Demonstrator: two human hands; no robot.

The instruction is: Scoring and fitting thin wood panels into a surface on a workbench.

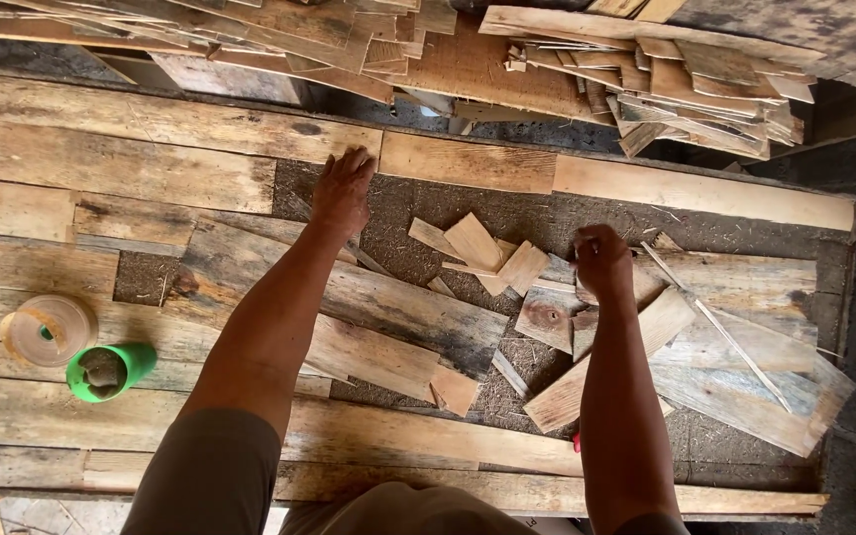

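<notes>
A: Status on the hands?

B: Left hand (341,190) is palm-down, fingers spread flat on the dark fibre board (507,213), right beside the long plank (165,124) along the board's far edge. Not gripping anything; looks like it's bracing or pressing there.

A: Right?

B: Right hand (601,260) is curled shut over a small wood offcut (587,319), near the middle of the board. Fingers hide the contact, so I can't tell exactly which scrap it pinches.

A: Orientation of that offcut?

B: Short piece, long axis roughly away from the person, slightly tilted. It sits among loose scraps (478,248) lying flat on the board, pointing all ways.

A: Anything else?

B: Thin strip (715,322) runs diagonally, just right of the right hand. Green cup (111,370) and a tape roll (47,330) sit well left of the board, on planks.
</notes>
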